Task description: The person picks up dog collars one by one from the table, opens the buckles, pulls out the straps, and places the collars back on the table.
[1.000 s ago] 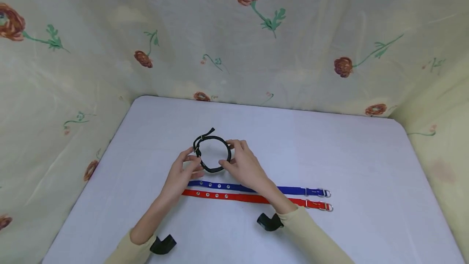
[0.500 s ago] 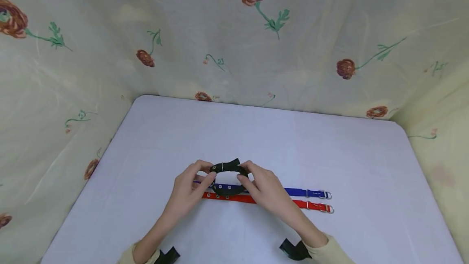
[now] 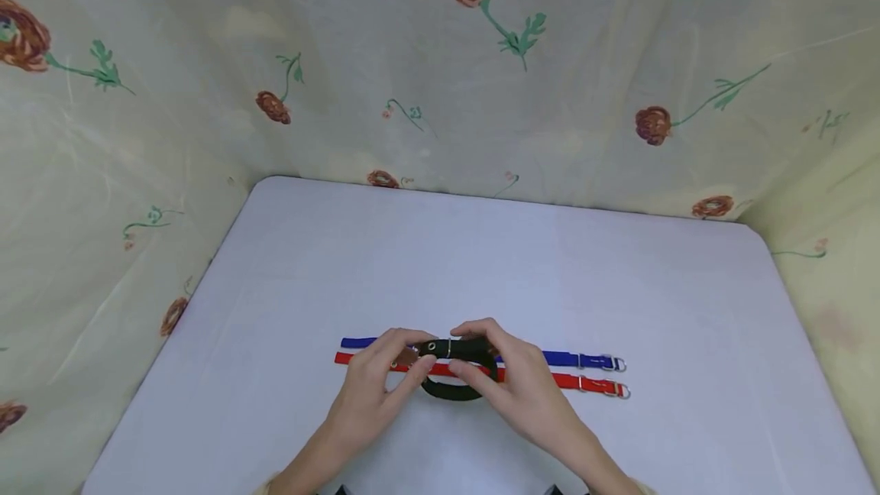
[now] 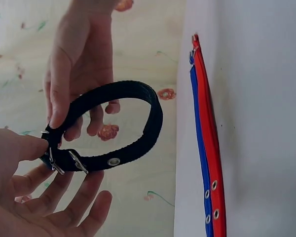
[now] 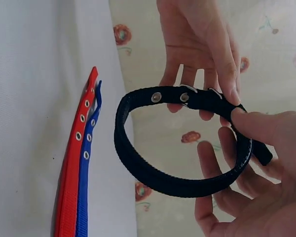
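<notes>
A black dog collar (image 3: 457,390), buckled into a loop, is held up over the table between both hands. My left hand (image 3: 374,388) pinches it beside the metal buckle (image 4: 79,162), its thumb on the near side and its fingers behind. Thumb and fingers of my right hand (image 3: 519,376) grip the strap close to the buckle, where the strap's loose end (image 5: 262,153) sticks out. Metal-rimmed eyelets (image 5: 156,97) show along the band. Below the loop, a blue collar (image 3: 564,358) and a red collar (image 3: 569,381) lie straight, side by side, partly hidden by my hands.
The white table (image 3: 495,266) reaches back to a pale flowered curtain (image 3: 344,98), which also hangs along the left and right sides. The buckle ends of the blue and red collars point right, with D-rings (image 3: 624,391) at their tips.
Both hands have brought the black collar nearer to the body and to the right, over the flat collars. The loop has turned so its buckle side faces up. The blue and red collars stay put.
</notes>
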A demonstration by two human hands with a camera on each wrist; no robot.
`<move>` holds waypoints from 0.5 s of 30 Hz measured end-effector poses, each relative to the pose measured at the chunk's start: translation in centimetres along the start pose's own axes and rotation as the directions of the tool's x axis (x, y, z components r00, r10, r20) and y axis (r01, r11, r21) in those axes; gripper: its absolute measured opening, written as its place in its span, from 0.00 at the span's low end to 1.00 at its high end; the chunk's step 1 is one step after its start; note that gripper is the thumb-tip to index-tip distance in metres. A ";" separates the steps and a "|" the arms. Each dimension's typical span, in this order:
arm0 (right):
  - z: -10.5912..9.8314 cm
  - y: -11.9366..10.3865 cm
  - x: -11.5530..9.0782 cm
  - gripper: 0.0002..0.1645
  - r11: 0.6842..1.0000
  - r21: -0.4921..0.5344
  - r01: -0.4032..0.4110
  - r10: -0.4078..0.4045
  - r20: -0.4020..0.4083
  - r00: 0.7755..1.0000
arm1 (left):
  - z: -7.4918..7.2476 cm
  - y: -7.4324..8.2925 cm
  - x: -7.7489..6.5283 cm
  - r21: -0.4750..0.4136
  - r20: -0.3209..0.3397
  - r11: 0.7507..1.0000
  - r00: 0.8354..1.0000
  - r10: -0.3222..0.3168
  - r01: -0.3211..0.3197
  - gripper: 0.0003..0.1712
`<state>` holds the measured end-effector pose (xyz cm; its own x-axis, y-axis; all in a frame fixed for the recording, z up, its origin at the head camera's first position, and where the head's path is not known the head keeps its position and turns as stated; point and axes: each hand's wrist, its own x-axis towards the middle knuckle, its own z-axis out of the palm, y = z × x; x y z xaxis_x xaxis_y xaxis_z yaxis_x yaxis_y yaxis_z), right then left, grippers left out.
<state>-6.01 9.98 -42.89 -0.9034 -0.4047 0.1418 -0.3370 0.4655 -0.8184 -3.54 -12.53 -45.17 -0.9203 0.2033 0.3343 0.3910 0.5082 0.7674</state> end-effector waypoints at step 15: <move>-0.2 0.5 -0.9 0.16 0.979 -0.022 0.203 -0.204 -0.089 0.975 | 1.4 0.5 0.4 -0.062 -0.032 0.996 0.998 0.062 -0.064 0.10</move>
<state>-5.42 10.76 -43.35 -0.8354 -0.4197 0.3548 -0.5192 0.3911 -0.7599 -3.79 -11.06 -45.41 -0.8934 0.2075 0.3984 0.4489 0.4415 0.7769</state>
